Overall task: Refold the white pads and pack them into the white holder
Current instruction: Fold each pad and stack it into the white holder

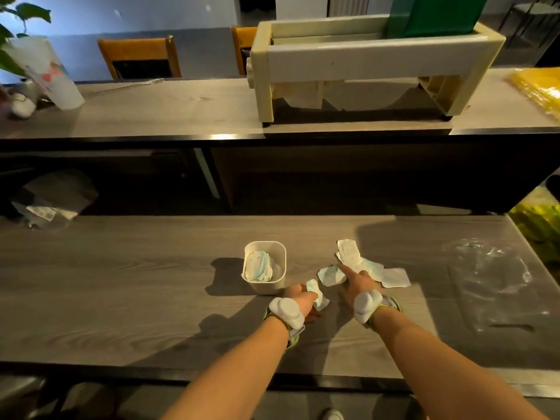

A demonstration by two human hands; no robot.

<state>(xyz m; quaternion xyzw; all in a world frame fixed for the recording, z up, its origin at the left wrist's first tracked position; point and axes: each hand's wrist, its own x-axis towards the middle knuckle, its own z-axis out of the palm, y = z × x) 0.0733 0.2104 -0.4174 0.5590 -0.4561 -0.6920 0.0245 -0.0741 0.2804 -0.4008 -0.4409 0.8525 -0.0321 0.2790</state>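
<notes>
The white holder point(264, 284), a small square tub, stands on the grey wooden table with one folded pad point(257, 266) inside it. Just right of the tub, my left hand point(300, 300) grips a crumpled folded pad point(316, 295). My right hand point(357, 283) lies flat with fingers spread, a fingertip pressing on a small pad point(331, 275). Beyond it a long unfolded pad point(360, 262) lies open on the table, its far end reaching toward the back.
A crinkled clear plastic bag point(491, 277) lies at the right. A raised counter behind carries a cream-coloured machine point(363, 65), a plastic cup point(57, 83) and a yellow packet point(539, 89). Under the counter at the left sits a bag point(51, 201).
</notes>
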